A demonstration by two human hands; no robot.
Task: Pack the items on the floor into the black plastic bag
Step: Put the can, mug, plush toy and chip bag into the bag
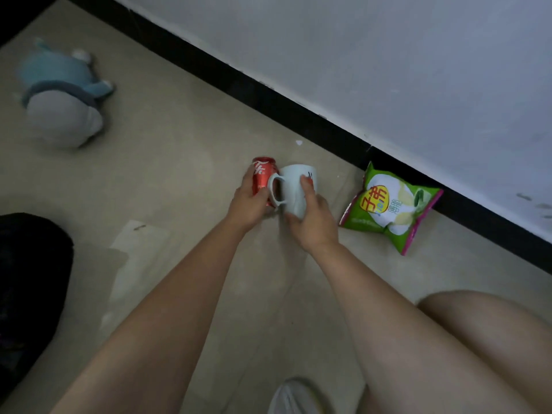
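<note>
Pickup | left hand (pixel 249 201) grips can (pixel 262 174), right hand (pixel 312 222) grips mug (pixel 294 189), fingers (pixel 307 188) wrapped | next, likely: carry both to black bag (pixel 33 279)

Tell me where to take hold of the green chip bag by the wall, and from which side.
The green chip bag lies puffed, its far edge against the black baseboard, so that side is blocked. The best grip is probably the flat pink-edged seam at its right end, pinched from above on the open floor side; squeezing the middle could crush the chips.

Bare forearms (pixel 179 294), bare thigh (pixel 478 339), a pale grey shoe (pixel 294 397).
</note>
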